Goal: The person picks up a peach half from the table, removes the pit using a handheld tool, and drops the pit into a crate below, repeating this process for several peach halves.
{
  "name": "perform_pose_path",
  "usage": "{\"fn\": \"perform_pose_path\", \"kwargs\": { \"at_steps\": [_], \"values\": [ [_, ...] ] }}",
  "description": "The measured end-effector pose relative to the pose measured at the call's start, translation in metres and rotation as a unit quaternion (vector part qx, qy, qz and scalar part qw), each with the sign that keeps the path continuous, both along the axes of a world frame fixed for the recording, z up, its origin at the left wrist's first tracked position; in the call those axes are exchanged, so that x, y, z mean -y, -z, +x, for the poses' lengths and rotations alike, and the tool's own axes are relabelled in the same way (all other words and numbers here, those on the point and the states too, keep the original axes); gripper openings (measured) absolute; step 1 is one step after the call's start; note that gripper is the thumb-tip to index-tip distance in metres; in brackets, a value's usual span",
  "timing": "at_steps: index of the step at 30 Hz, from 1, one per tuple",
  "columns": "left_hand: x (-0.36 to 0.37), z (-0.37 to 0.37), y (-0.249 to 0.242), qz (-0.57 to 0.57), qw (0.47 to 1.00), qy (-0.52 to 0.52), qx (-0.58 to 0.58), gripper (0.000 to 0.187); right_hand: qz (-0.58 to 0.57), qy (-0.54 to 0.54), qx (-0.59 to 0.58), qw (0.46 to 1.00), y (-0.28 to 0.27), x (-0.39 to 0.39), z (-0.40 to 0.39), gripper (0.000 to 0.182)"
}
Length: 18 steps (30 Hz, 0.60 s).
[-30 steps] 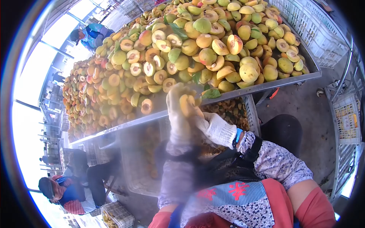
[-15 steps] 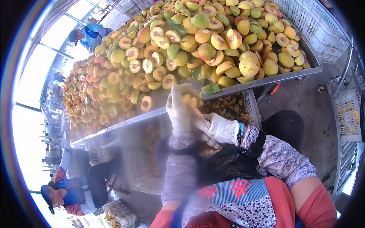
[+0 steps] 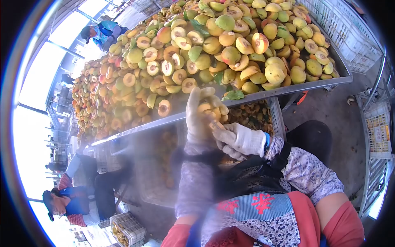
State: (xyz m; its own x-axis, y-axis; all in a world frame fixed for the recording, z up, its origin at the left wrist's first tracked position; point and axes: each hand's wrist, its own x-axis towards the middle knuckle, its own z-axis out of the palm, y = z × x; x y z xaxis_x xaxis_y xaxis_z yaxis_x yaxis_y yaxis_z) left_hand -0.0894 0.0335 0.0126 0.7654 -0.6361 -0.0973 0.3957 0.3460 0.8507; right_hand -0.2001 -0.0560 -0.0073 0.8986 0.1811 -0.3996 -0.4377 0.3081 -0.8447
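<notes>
The gloved left hand (image 3: pixel 194 117) loosely cups yellow fruit (image 3: pixel 204 108); the right hand (image 3: pixel 242 140), just below, pinches a slim tool (image 3: pixel 216 124) slanting toward it.

Yeah, some co-worker in a dark cap and blue vest (image 3: pixel 78 202) was off lower left, and stacked white plastic crates (image 3: pixel 347 39) sat upper right.

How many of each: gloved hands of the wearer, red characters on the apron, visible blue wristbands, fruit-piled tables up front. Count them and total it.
Gloved hands: 2, left hand and right hand
Red characters: 2, one red character, another
Blue wristband: 1
Fruit-piled table: 1
Total: 6
</notes>
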Motion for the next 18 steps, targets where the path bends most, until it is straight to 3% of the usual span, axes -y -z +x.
{"fn": "perform_pose_path", "kwargs": {
  "at_steps": [1,2,3,4,5,7,9,11,12,13,15,16,18],
  "values": [
    [0.000,0.001,0.002,-0.033,0.999,-0.019,-0.009,0.040,0.002,-0.001,0.001,1.000,0.014,-0.003,0.002,0.044],
    [-0.003,0.012,0.001,-0.123,0.984,0.054,-0.119,0.034,-0.196,0.062,0.191,0.960,0.033,-0.005,0.004,0.040],
    [-0.009,0.021,0.006,-0.201,0.969,0.041,-0.141,0.027,-0.377,0.121,0.364,0.843,0.037,-0.006,0.003,0.036],
    [-0.019,0.033,0.011,-0.221,0.967,-0.029,-0.125,0.024,-0.457,0.039,0.250,0.853,0.038,0.001,-0.005,0.031],
    [-0.031,0.046,0.010,-0.243,0.959,-0.100,-0.109,0.021,-0.528,-0.021,0.179,0.830,0.034,0.006,-0.007,0.033],
    [-0.070,0.052,-0.009,-0.218,0.969,-0.118,-0.016,0.026,-0.576,-0.081,0.070,0.810,0.022,0.018,-0.008,0.038],
    [-0.110,0.041,-0.031,0.036,0.947,-0.289,0.133,0.036,-0.620,-0.138,-0.003,0.772,0.021,0.030,-0.011,0.043],
    [-0.173,0.085,-0.019,0.264,0.869,-0.277,0.313,0.043,-0.634,-0.138,-0.003,0.761,0.013,0.029,-0.011,0.036],
    [-0.183,0.094,-0.017,0.363,0.816,-0.308,0.329,0.044,-0.627,-0.088,0.019,0.774,0.017,0.028,-0.008,0.035],
    [-0.188,0.100,-0.010,0.363,0.814,-0.311,0.329,0.044,-0.619,-0.040,0.042,0.783,0.019,0.027,-0.006,0.035],
    [-0.176,0.113,-0.011,0.540,0.675,-0.295,0.407,0.045,-0.623,-0.021,0.058,0.780,0.017,0.023,-0.001,0.036],
    [-0.144,0.100,-0.031,0.469,0.780,-0.290,0.295,0.045,-0.605,-0.021,0.057,0.794,0.015,0.021,0.001,0.038],
    [-0.117,0.120,-0.016,0.568,0.728,-0.200,0.327,0.052,-0.578,0.009,0.085,0.812,0.019,0.017,0.001,0.042]
  ]
}}
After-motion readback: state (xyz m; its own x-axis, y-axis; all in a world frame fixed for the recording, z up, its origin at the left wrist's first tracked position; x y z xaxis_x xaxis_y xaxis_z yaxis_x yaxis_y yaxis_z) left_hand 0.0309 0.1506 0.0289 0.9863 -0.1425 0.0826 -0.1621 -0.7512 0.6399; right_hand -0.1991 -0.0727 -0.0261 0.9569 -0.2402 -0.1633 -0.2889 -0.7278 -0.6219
